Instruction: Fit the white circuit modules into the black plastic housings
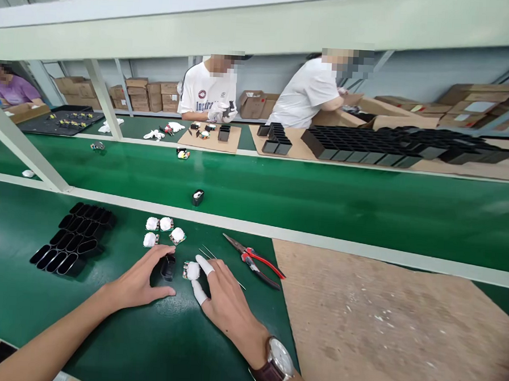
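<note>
My left hand (pixel 141 278) curves around a small black oval housing (pixel 168 267) on the green table (pixel 144 344), thumb and fingers apart. Just right of it, my right hand (pixel 221 291), with white covers on two fingertips and a watch at the wrist, has those fingertips at the right side of a small circuit board with a white padded top (pixel 193 271). Whether it grips the board is hard to tell, but the fingers touch its edge. Several similar white-topped boards (pixel 166 224) lie beyond my left hand. Thin metal rods (pixel 208 250) lie partly under my right hand.
Red-handled pliers (pixel 253 258) lie right of my hands, beside a brown board (pixel 392 328). Rows of black housings (pixel 70 238) stand at left. A green conveyor (pixel 322 200) carries another housing (pixel 198 197). Across it, people (pixel 208 91) work behind black casings (pixel 355 144).
</note>
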{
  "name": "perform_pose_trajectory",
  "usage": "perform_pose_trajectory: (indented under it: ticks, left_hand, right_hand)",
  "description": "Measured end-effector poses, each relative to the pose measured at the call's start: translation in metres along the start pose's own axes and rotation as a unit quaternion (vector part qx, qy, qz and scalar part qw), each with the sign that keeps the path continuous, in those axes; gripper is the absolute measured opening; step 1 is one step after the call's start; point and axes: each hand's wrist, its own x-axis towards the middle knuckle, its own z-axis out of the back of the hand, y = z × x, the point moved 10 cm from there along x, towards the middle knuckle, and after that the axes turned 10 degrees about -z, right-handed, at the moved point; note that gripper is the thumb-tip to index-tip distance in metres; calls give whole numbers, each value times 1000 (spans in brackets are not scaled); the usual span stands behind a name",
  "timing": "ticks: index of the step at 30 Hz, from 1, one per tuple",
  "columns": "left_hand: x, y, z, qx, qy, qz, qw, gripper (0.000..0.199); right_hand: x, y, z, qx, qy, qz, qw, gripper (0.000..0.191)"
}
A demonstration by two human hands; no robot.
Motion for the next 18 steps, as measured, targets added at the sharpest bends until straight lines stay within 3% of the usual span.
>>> perform_pose_trajectory:
  ticks: [4, 9, 18]
  left_hand:
    - [-5, 2, -6, -36, 4, 18, 999, 81]
    - [-6, -7, -10, -36, -14, -8, 999, 80]
    - [-6, -19, -9, -20, -6, -37, 999, 89]
  right_hand:
    - [5, 7, 18, 58, -47, -16, 997, 41]
    - [3, 29, 36, 94, -73, 19, 993, 50]
    - [1, 43, 28, 40, -49, 40, 997, 53]
